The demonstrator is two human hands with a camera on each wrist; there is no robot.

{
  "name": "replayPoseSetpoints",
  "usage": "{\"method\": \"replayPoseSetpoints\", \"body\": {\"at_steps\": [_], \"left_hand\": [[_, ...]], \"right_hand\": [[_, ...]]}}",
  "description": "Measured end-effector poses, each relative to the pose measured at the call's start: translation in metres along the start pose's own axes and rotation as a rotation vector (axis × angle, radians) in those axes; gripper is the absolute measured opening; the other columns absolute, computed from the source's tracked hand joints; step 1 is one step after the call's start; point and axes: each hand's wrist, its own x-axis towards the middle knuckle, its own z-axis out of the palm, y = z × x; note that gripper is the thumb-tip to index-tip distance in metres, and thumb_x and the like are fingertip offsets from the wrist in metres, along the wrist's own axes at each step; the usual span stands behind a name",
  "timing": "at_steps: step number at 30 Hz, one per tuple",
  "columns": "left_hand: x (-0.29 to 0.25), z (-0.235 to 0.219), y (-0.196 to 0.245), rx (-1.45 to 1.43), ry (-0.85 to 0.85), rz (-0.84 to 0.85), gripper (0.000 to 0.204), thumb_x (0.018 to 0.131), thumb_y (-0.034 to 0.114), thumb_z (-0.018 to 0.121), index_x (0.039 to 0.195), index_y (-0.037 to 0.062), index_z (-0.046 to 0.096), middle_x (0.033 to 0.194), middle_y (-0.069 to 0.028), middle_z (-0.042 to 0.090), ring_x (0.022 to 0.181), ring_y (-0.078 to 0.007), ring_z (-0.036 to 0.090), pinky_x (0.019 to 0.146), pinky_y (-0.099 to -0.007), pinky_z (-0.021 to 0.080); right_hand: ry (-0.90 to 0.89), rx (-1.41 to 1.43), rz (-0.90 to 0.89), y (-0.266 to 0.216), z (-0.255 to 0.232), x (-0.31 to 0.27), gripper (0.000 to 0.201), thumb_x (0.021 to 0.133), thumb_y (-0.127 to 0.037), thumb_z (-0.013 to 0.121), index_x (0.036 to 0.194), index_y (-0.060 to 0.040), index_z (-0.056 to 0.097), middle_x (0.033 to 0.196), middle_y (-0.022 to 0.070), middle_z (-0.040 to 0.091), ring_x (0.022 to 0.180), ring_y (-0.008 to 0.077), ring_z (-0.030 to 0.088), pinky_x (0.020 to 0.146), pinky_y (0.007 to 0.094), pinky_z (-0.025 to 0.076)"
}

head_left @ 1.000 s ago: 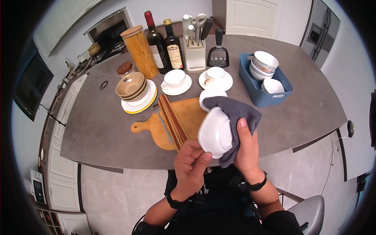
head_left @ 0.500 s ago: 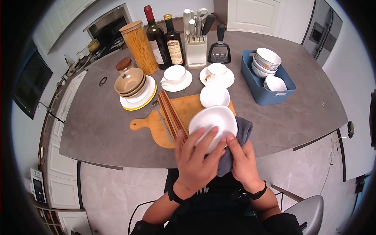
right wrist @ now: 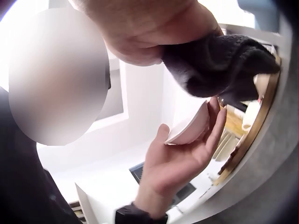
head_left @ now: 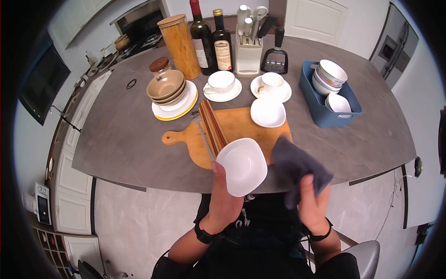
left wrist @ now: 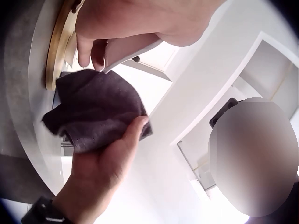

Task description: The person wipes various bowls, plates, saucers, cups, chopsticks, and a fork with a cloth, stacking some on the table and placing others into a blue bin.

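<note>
Grey countertop (head_left: pixel 125 144) stretches beyond both hands, its near edge passing behind the white rounded-square bowl (head_left: pixel 242 167). From my seat I see the hands apart: the left hand (head_left: pixel 225 202) cups that bowl, thumb at the rim, fingers along its underside; the right hand (head_left: pixel 314 211) grips a dark grey cloth (head_left: pixel 297 162), thumb uppermost. Just beyond the left hand, chopsticks (head_left: pixel 213 125) lie on a wooden cutting board (head_left: pixel 244 124). Bare surface opens right of the right hand.

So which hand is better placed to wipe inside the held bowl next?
Right, probably: the right hand grips the gray cloth near the white bowl, which the left hand holds with its inside exposed.
</note>
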Motion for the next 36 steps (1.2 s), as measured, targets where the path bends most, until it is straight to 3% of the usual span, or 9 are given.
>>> {"method": "replayPoseSetpoints", "body": {"at_steps": [1, 3, 7, 8, 15, 19, 26, 31, 36], "left_hand": [[0.000, 0.007, -0.002, -0.003, -0.008, -0.004, 0.085, 0.101, 0.071, 0.032, 0.153, 0.0049, 0.035, 0.150, -0.0138, 0.049, 0.137, -0.0265, 0.050, 0.115, -0.0427, 0.039], [-0.005, 0.031, -0.007, -0.050, 0.117, -0.117, 0.086, 0.100, 0.073, 0.027, 0.157, 0.0081, 0.030, 0.155, -0.0113, 0.043, 0.143, -0.0248, 0.042, 0.118, -0.0421, 0.035], [-0.014, 0.021, -0.005, 0.021, 0.036, -0.096, 0.085, 0.101, 0.072, 0.026, 0.159, 0.0095, 0.026, 0.158, -0.0101, 0.037, 0.146, -0.0244, 0.038, 0.120, -0.0408, 0.033], [-0.016, 0.003, -0.009, 0.542, 0.047, 0.001, 0.072, 0.108, 0.056, 0.027, 0.158, 0.0044, 0.022, 0.153, -0.0149, 0.040, 0.141, -0.0244, 0.042, 0.116, -0.0376, 0.035], [-0.004, 0.005, 0.014, 0.503, 0.047, 0.299, 0.095, 0.093, 0.075, 0.047, 0.152, 0.0034, 0.030, 0.144, -0.0162, 0.049, 0.128, -0.0303, 0.058, 0.107, -0.0446, 0.049], [-0.003, -0.002, 0.021, 0.095, 0.230, 0.132, 0.088, 0.097, 0.075, 0.038, 0.148, 0.0032, 0.038, 0.139, -0.0173, 0.054, 0.124, -0.0347, 0.061, 0.105, -0.0462, 0.050], [-0.018, 0.000, 0.011, 0.092, 0.282, 0.101, 0.072, 0.105, 0.063, 0.033, 0.146, 0.0050, 0.044, 0.138, -0.0100, 0.056, 0.131, -0.0253, 0.055, 0.110, -0.0437, 0.044], [-0.015, 0.018, 0.003, 0.005, -0.029, -0.008, 0.082, 0.101, 0.069, 0.034, 0.147, 0.0005, 0.042, 0.149, -0.0144, 0.050, 0.135, -0.0295, 0.052, 0.113, -0.0453, 0.042], [-0.019, 0.040, -0.008, -0.089, 0.106, -0.122, 0.082, 0.101, 0.066, 0.036, 0.145, -0.0025, 0.044, 0.141, -0.0194, 0.057, 0.129, -0.0306, 0.058, 0.111, -0.0452, 0.044]], "right_hand": [[-0.042, -0.449, -0.492, 0.012, 0.000, 0.015, 0.062, 0.096, -0.029, 0.066, 0.146, 0.0030, 0.049, 0.146, 0.0226, 0.054, 0.137, 0.0272, 0.052, 0.100, 0.0417, 0.045], [-0.300, -0.982, -0.613, 0.006, 0.017, 0.013, 0.077, 0.081, -0.018, 0.071, 0.150, 0.0022, 0.044, 0.160, 0.0236, 0.037, 0.152, 0.0329, 0.032, 0.106, 0.0477, 0.039], [-0.369, -0.792, -0.613, 0.024, 0.037, 0.012, 0.087, 0.071, -0.013, 0.070, 0.152, 0.0006, 0.043, 0.161, 0.0218, 0.035, 0.149, 0.0356, 0.036, 0.105, 0.0464, 0.039], [-0.411, -0.708, -0.516, 0.020, 0.040, 0.006, 0.078, 0.074, -0.013, 0.072, 0.147, 0.0025, 0.048, 0.157, 0.0232, 0.041, 0.147, 0.0387, 0.039, 0.110, 0.0467, 0.036], [-0.509, 0.081, -0.104, 0.028, 0.026, -0.006, 0.039, 0.106, -0.026, 0.050, 0.131, 0.0023, 0.062, 0.133, 0.0167, 0.065, 0.120, 0.0313, 0.063, 0.104, 0.0421, 0.044], [0.089, 0.620, 0.294, 0.030, 0.020, -0.011, 0.043, 0.107, -0.039, 0.052, 0.126, -0.0007, 0.057, 0.115, 0.0135, 0.069, 0.107, 0.0254, 0.068, 0.095, 0.0392, 0.054], [-0.157, -0.277, -0.074, 0.018, -0.034, 0.014, 0.049, 0.109, -0.039, 0.048, 0.132, 0.0026, 0.061, 0.104, 0.0121, 0.073, 0.098, 0.0236, 0.070, 0.091, 0.0360, 0.053], [-0.282, -0.255, 0.019, 0.002, -0.029, 0.025, 0.060, 0.110, -0.046, 0.038, 0.127, 0.0053, 0.063, 0.099, 0.0122, 0.072, 0.096, 0.0161, 0.066, 0.090, 0.0316, 0.051], [-0.117, -0.309, 0.062, 0.011, -0.015, 0.034, 0.038, 0.110, -0.031, 0.046, 0.120, 0.0028, 0.060, 0.092, 0.0067, 0.064, 0.086, 0.0124, 0.058, 0.081, 0.0290, 0.048]]}}
